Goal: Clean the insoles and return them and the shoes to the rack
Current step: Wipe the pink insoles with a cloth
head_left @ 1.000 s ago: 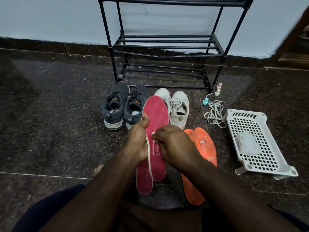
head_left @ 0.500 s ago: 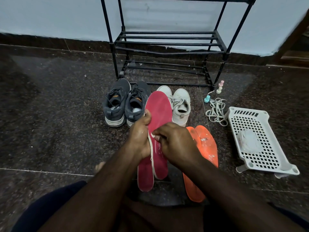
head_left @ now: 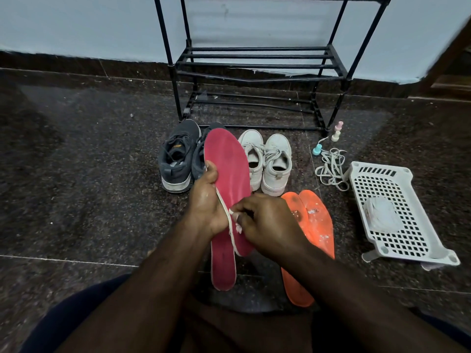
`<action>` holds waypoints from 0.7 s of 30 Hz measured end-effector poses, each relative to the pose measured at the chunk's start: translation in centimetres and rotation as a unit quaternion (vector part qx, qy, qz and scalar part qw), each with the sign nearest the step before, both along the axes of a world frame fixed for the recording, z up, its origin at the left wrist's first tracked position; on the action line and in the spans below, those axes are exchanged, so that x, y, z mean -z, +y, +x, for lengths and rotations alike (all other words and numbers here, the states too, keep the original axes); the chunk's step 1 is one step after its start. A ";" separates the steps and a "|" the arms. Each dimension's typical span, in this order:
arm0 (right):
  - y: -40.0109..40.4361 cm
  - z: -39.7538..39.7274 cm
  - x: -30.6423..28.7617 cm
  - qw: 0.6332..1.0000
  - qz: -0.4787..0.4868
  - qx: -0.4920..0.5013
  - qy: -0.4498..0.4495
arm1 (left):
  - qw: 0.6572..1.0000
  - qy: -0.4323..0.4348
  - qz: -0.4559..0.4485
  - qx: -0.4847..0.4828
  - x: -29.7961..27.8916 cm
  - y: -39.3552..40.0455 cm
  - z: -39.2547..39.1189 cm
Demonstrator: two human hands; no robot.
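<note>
Two red insoles (head_left: 230, 174) are up off the floor, stacked loosely and fanned apart, held in front of the shoes near the middle of the floor. The left hand (head_left: 206, 202) clamps them at the waist, thumb curled over the top face. The right hand (head_left: 265, 220) has its fingers (head_left: 238, 221) bunched together and pinched on a small white scrap at the upper insole's pale edge, what it is I can't tell. This looks like the cleaning step, mid-wipe. The red faces are dull and a little smudged, with a white rim showing side-on. Next call, I'd say: work that scrap along the whole length, then switch to the lower one. Just right of the hands, two orange insoles (head_left: 318, 225) lie on the floor, flecked white, likely next in line. Beyond, grey shoes (head_left: 175, 159) and white shoes (head_left: 275, 161) wait before the black rack (head_left: 257, 62). Near the floor's right edge sits a white basket (head_left: 397, 215).
</note>
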State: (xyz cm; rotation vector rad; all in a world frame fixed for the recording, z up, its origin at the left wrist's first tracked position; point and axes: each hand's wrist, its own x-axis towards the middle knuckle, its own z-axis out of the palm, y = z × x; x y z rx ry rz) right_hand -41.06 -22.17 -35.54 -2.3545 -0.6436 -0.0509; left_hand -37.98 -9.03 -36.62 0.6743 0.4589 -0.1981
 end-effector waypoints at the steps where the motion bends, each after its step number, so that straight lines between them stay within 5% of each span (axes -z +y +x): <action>1: 0.0 0.0 0.0 1.000 0.005 0.000 0.003 | 1.000 0.001 -0.004 -0.011 0.0 0.2 0.1; 8: 1.0 2.3 -0.5 0.993 0.020 0.088 -0.078 | 1.000 -0.005 -0.018 0.022 0.1 -1.5 -1.0; 14: 0.0 0.0 -0.2 0.999 -0.023 0.012 0.029 | 1.000 0.005 0.008 -0.015 0.0 0.0 0.3; 21: 0.8 2.2 0.0 0.991 0.020 0.083 -0.099 | 1.000 -0.003 -0.022 0.004 0.7 -1.6 -0.8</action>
